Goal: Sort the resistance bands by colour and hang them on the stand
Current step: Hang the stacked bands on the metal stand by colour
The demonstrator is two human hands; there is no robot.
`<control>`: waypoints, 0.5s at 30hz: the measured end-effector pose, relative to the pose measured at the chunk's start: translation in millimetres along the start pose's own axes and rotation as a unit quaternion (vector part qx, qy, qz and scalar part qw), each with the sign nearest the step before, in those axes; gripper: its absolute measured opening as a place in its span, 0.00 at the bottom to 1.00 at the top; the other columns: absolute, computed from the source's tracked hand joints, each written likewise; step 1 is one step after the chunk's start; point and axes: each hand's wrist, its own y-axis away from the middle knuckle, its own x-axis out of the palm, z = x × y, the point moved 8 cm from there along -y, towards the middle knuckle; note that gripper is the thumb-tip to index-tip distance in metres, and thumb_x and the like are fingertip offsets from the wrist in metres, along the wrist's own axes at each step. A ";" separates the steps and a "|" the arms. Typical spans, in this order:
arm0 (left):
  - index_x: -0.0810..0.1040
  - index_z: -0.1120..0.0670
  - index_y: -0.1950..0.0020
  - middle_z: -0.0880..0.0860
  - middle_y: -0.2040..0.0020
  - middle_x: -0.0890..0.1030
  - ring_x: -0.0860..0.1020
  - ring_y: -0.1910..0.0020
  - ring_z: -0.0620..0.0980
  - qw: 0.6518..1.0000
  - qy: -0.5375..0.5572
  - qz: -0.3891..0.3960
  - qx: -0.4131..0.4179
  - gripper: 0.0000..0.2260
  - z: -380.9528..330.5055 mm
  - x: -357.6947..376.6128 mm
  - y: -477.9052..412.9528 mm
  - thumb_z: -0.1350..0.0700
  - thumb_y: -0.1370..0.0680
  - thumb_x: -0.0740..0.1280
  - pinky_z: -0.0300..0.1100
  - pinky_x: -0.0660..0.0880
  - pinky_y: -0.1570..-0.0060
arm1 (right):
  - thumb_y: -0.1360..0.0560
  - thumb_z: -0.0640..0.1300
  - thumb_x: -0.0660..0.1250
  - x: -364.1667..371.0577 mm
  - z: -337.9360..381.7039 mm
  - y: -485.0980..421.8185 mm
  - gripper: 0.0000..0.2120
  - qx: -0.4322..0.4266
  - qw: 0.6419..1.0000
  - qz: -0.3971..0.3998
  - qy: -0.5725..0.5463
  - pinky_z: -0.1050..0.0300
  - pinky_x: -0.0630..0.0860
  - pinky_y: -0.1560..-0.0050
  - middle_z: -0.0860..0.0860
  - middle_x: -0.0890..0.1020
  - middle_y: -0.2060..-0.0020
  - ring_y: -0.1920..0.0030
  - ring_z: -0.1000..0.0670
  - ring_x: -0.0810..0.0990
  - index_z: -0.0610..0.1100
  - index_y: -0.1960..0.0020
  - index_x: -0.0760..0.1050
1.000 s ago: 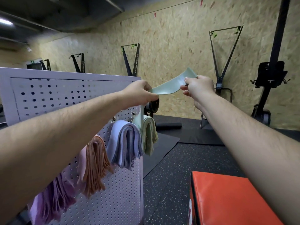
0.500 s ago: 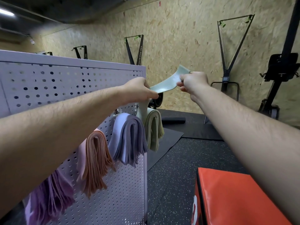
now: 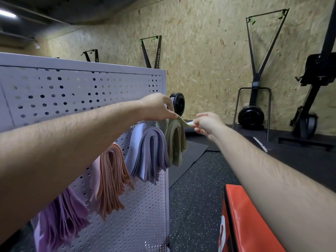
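Green band [image 3: 185, 122], lowered from the raised, stretched position of a second ago onto the green bundle [image 3: 175, 142] at the far end of the pegboard stand [image 3: 91, 91]. My left hand [image 3: 158, 107] pinches it at the bundle's top. My right hand [image 3: 207, 124] pinches its pale free end just beside the bundle. The purple bundle [image 3: 61, 211], orange bundle [image 3: 111, 179] and lilac bundle [image 3: 147, 151] hang nearer me. By my judgement the band is nearly seated with its colour and only the release remains.

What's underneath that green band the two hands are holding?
The olive-green bundle already draped on the pegboard stand, directly below the band. Whatever hook carries it is covered by the bands themselves.
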 end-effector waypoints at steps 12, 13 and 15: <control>0.82 0.51 0.46 0.52 0.51 0.83 0.77 0.58 0.49 0.997 -0.079 0.009 0.010 0.12 -10.3 7.9 -2.0 0.45 0.21 0.68 0.40 0.71 0.61 | 0.23 0.35 0.53 16.7 -37.9 26.0 0.19 0.025 0.995 0.043 0.092 0.62 0.69 0.72 0.46 0.83 0.59 0.67 0.52 0.82 0.44 0.44 0.82; 0.82 0.52 0.46 0.52 0.52 0.83 0.78 0.56 0.50 0.996 -0.087 0.010 0.007 0.12 -9.5 8.7 -2.3 0.45 0.21 0.68 0.41 0.72 0.60 | 0.23 0.35 0.52 15.8 -36.0 26.3 0.20 0.006 0.992 0.044 0.121 0.61 0.68 0.72 0.46 0.84 0.57 0.66 0.51 0.81 0.46 0.44 0.81; 0.82 0.52 0.47 0.52 0.53 0.83 0.79 0.56 0.51 0.995 -0.098 0.015 0.001 0.12 -8.0 10.6 -1.1 0.45 0.21 0.68 0.42 0.75 0.58 | 0.23 0.37 0.54 14.0 -29.8 27.6 0.18 -0.047 0.976 0.042 0.207 0.60 0.69 0.69 0.47 0.84 0.54 0.62 0.49 0.79 0.48 0.44 0.80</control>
